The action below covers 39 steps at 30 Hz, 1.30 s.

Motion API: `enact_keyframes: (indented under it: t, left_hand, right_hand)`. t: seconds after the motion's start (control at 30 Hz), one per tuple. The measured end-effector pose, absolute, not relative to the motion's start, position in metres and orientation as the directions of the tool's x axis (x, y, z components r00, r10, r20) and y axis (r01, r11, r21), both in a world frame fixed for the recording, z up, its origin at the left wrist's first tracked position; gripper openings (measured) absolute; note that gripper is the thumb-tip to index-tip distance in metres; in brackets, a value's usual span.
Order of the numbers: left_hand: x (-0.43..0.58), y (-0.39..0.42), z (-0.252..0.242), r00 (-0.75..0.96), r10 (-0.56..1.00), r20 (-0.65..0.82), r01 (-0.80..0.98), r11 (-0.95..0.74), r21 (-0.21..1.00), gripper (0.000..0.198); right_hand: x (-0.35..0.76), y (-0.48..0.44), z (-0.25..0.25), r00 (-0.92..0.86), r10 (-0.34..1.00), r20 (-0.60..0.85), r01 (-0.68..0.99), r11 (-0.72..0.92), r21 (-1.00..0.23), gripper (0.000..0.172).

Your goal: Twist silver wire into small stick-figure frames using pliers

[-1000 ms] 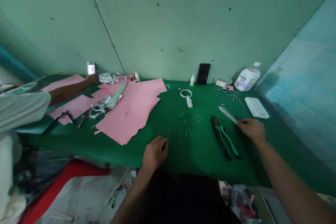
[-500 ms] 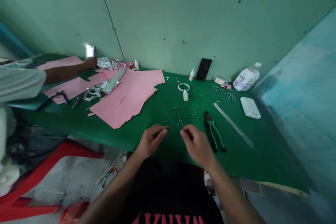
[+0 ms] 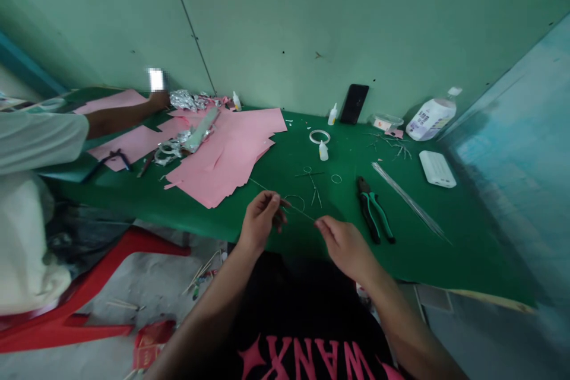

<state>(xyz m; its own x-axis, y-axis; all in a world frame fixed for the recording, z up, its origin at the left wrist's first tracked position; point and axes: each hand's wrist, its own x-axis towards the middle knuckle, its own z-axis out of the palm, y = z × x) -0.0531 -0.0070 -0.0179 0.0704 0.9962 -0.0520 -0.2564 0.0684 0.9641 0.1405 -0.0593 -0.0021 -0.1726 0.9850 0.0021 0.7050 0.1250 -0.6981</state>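
A thin wire [image 3: 305, 214] runs between my two hands above the front of the green table. My left hand [image 3: 262, 221] pinches it, and one end sticks out past the fingers toward the pink paper. The other end is between the thumb and fingers of my right hand [image 3: 345, 243]. Just beyond the wire is a wire loop [image 3: 294, 197]; whether it joins the held wire I cannot tell. A small twisted-wire figure [image 3: 313, 181] with a round head lies farther back, beside a small wire ring [image 3: 336, 179].
Right of my hands lie pliers [image 3: 375, 211] and a bundle of straight wires [image 3: 407, 199]. Glue bottles [image 3: 323, 151], a white ring [image 3: 319, 136], a phone [image 3: 355, 104] and a drink bottle [image 3: 431, 119] stand behind. Pink paper [image 3: 227, 154] spreads left, near another person's arm [image 3: 120, 119].
My hands have moved so that the wire now shows stretched between them. The right hand has come away from the wire figure's legs. The whole view has shifted slightly.
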Motion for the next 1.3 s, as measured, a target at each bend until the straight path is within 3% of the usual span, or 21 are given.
enact_keyframes:
  t: [0.2, 0.47, 0.67, 0.77, 0.93, 1.17, 1.3]
  left_hand:
    - [-0.074, 0.014, -0.033, -0.211, 0.946, -0.244, -0.467, 0.122, 0.876, 0.025]
    - [-0.096, 0.026, -0.038, -0.472, 0.872, -0.126, -0.373, -0.069, 0.925, 0.018]
    - [-0.124, 0.033, -0.041, -0.568, 0.821, -0.054, -0.257, -0.115, 0.960, 0.016]
    - [-0.125, 0.034, -0.044, -0.572, 0.818, -0.060, -0.257, -0.109, 0.960, 0.015]
    - [-0.109, 0.031, -0.044, -0.496, 0.852, -0.166, -0.370, -0.035, 0.928, 0.014]
    - [-0.084, 0.025, -0.043, -0.338, 0.852, -0.400, -0.598, 0.133, 0.790, 0.019]
    - [-0.067, 0.020, -0.043, -0.285, 0.841, -0.460, -0.674, 0.165, 0.720, 0.018]
  right_hand:
    - [0.171, -0.056, -0.025, 0.013, 0.990, 0.144, 0.747, 0.086, -0.659, 0.039]
    - [0.111, -0.010, -0.065, -0.224, 0.937, 0.270, 0.826, 0.329, -0.457, 0.013]
    - [0.092, 0.010, -0.072, -0.291, 0.917, 0.274, 0.853, 0.378, -0.360, 0.034]
    - [0.093, 0.007, -0.076, -0.265, 0.923, 0.277, 0.861, 0.356, -0.362, 0.037]
    - [0.095, 0.001, -0.076, -0.160, 0.937, 0.310, 0.865, 0.285, -0.413, 0.027]
    - [0.097, -0.004, -0.072, -0.087, 0.909, 0.409, 0.832, 0.292, -0.472, 0.022]
    - [0.099, -0.006, -0.072, -0.055, 0.887, 0.459, 0.812, 0.307, -0.496, 0.021]
